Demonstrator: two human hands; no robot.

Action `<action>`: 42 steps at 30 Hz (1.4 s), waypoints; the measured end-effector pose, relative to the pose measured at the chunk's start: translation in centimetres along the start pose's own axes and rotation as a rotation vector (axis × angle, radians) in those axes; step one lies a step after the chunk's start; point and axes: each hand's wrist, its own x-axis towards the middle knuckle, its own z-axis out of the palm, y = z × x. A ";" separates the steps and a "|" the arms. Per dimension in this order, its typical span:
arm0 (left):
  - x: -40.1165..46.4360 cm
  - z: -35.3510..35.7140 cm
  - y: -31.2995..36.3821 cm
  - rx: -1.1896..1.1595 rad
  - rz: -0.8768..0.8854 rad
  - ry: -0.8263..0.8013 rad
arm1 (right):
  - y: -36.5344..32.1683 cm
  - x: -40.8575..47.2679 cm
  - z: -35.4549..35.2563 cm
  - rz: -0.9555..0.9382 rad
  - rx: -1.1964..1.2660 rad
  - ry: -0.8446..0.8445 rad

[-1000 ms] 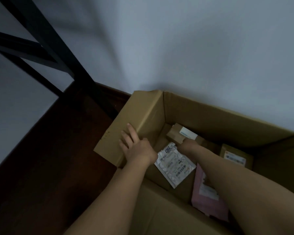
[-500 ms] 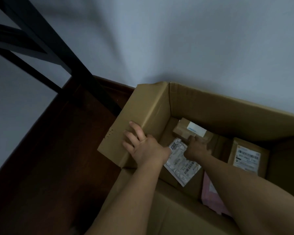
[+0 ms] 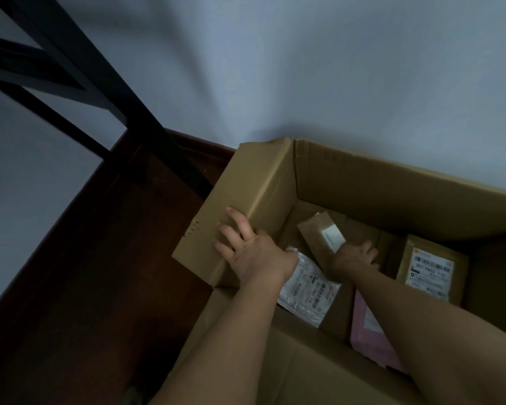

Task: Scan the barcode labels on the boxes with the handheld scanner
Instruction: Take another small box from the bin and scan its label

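Observation:
A big open cardboard carton stands on the floor against the wall. My left hand lies flat on its left flap, fingers spread, pressing it outward. My right hand reaches down inside and grips the lower end of a small brown box with a white label, which is tilted up. Also inside are a white padded mailer with barcodes, a brown parcel with a barcode label at the right, and a pink package partly under my right forearm. No scanner is in view.
A black metal frame slants across the upper left, its leg meeting the dark wooden floor beside the carton. A pale wall rises right behind the carton. The scene is dim.
My right hand has closed on the small brown box and tipped it up. The view shifted, so the parcel at the right shows more. My left hand stays on the flap.

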 end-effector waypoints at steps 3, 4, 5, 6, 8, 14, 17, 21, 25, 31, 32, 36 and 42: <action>0.0 0.0 0.1 0.003 0.002 0.001 | -0.1 -0.2 -0.2 -0.040 0.095 -0.057; 0.0 0.0 0.1 0.005 0.004 -0.005 | -0.1 -0.2 -0.3 -0.064 0.152 -0.082; 0.0 -0.1 0.1 0.005 0.004 -0.011 | -0.2 -0.3 -0.3 -0.083 0.209 -0.118; 0.0 -0.2 0.0 0.005 0.005 -0.018 | -0.4 -0.5 -0.2 -0.098 0.252 -0.150; 0.0 -0.3 0.0 0.004 0.006 -0.031 | -0.5 -0.9 0.0 -0.112 0.276 -0.172; 0.0 -0.8 -0.4 -0.023 0.039 -0.097 | -0.8 -1.8 -0.3 -0.083 0.442 -0.162; -0.2 -1.8 -0.8 -0.097 0.056 -0.178 | -0.7 -2.5 -0.8 -0.045 0.523 -0.179; -0.9 -3.5 -1.6 -0.226 0.073 -0.307 | -0.1 -4.4 -1.9 0.011 0.618 -0.205; -1.7 -5.2 -2.4 -0.250 0.070 -0.337 | 0.3 -6.2 -3.9 0.021 0.627 -0.218; -3.9 -8.0 -2.6 -0.530 0.028 -0.270 | 1.5 -8.4 -7.5 -0.079 0.730 -0.338; -4.4 -8.4 -2.7 -0.557 0.029 -0.267 | 1.7 -8.7 -8.2 -0.088 0.770 -0.367; -7.1 -10.5 -3.4 -0.651 0.031 -0.247 | 2.4 -10.9 -11.4 -0.180 0.816 -0.457; -11.5 -14.8 -4.7 -0.719 0.111 -0.140 | 3.4 -14.8 -15.6 -0.327 0.876 -0.583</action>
